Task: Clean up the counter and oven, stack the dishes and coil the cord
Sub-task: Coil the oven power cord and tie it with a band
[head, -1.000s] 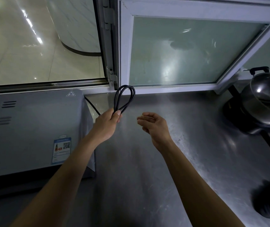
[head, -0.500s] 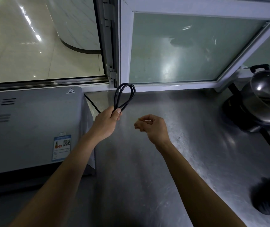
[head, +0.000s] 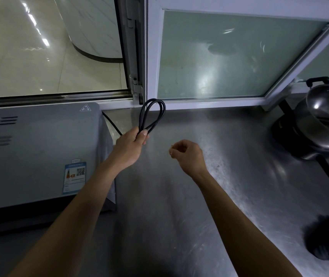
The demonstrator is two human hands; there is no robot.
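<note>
Since one second ago: right hand has curled from half-open into a loose fist and dropped slightly nearer; left hand and its loops essentially unmoved.

Thin black rubber-sheathed power cord: gathered into a few loops that stand up above the left fist, over the far part of the scratched stainless-steel counter. One strand runs from the fist leftward and away, behind the grey sheet-metal oven at left. Plug end not visible.

Handling, judged: light, flexible, slightly springy; the loops will likely fan open if the pinch slackens. Sheath looks smooth, so some slip is possible. Best hold is at the crossing point where all strands bunch, as now.

Left hand: fingers and thumb wrapped round the loop bases, thumb pressing the strands against the index finger. Firm grip.

Right hand: fingers curled inward, palm side hidden; appears to hold nothing, touches neither cord nor counter as far as I can tell.

Also present: stacked steel pots far right; dark cloth-like lump near right.
</note>
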